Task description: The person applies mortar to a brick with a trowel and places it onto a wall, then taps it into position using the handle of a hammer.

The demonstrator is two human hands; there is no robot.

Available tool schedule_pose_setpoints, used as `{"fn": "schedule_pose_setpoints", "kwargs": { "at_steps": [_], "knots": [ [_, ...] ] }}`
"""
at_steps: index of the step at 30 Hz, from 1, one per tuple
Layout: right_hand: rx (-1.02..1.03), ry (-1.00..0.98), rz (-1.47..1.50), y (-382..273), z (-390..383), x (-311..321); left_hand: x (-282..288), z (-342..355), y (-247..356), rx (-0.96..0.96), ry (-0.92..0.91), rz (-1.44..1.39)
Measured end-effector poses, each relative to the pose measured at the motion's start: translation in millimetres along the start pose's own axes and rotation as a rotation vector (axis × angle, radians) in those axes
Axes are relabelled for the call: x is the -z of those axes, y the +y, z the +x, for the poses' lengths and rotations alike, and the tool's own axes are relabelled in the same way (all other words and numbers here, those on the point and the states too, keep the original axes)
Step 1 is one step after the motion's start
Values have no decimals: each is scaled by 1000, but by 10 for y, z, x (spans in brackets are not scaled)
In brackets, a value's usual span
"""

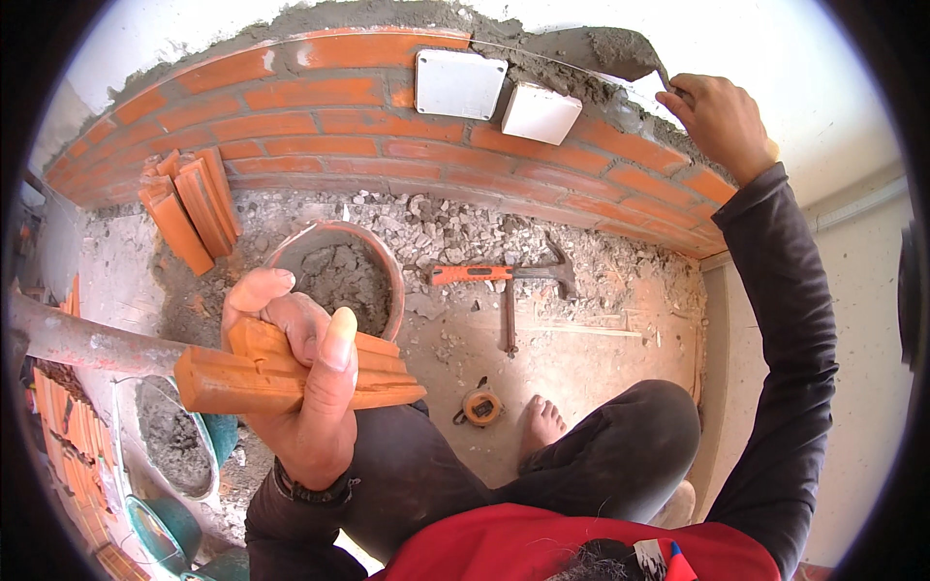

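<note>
An orange-handled hammer (499, 273) lies on the dusty floor (591, 373) beyond an orange-and-black tape measure (480, 408).

Bright light is washing out the white wall (823, 87) at the back, and another pale wall (852, 329) is closing in the right side. Below, I'm seeing a dusty floor (450, 349), with grey rubble (426, 221) lying scattered across its far part.

The brick (266, 380) looks like matt clay, the mortar (610, 52) rough
</note>
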State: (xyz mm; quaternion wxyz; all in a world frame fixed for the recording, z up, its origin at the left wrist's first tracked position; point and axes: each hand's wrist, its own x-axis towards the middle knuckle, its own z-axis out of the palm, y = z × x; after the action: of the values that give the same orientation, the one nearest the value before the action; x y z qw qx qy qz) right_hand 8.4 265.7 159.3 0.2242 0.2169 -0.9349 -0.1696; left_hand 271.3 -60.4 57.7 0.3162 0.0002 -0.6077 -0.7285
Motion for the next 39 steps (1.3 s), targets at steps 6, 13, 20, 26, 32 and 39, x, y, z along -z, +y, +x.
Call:
{"fn": "schedule_pose_setpoints", "kwargs": {
  "at_steps": [6,13,20,26,32,39],
  "knots": [
    [28,82,70,110,-152,48,16,12,-6,10,37,-36],
    [21,18,19,-93,-58,13,-8,19,-37,-1,21,-25],
    [-2,42,35,-14,-175,23,-9,34,-25,32,40,-56],
    [-5,44,45,-163,-153,49,9,49,-62,13,15,-25],
    [-73,101,16,-238,-187,-69,-5,35,-48,39,14,-71],
    [-165,151,119,-296,-324,-272,-24,30,-23,50,26,-115]
  ]
}}
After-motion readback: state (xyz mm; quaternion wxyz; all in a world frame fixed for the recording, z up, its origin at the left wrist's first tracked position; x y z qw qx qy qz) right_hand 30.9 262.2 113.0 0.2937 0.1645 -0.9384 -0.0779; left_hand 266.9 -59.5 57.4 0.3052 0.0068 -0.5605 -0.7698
